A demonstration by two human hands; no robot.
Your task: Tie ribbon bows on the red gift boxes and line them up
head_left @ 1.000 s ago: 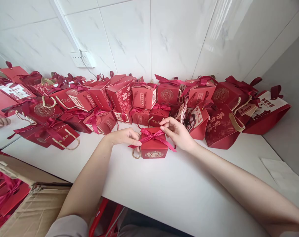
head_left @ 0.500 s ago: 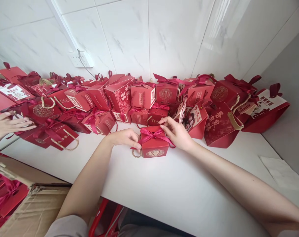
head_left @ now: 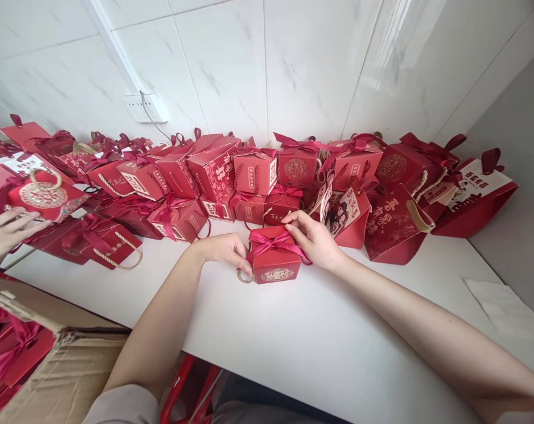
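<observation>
A small red gift box (head_left: pixel 277 272) stands upright on the white table in front of me, a round gold emblem on its front. Across its top lies a dark pink ribbon (head_left: pixel 273 241) tied in a bow. My left hand (head_left: pixel 226 250) grips the box's left side, thumb at the edge beside a beige rope handle (head_left: pixel 245 277). At the back right top corner, my right hand (head_left: pixel 313 237) holds the box, fingertips pressed on it by the ribbon. What the left fingers do behind the box is hidden.
Rows of red gift boxes (head_left: pixel 214 171) line the tiled wall. At far left another person's hand (head_left: pixel 8 235) holds a red box (head_left: pixel 43 194). A cardboard carton (head_left: pixel 72 371) with red boxes stands at lower left. White paper (head_left: pixel 500 300) lies at right.
My hands and the box between them have barely moved. At far left, the other person's hand has brought up a red box with a round emblem above the ones there.
</observation>
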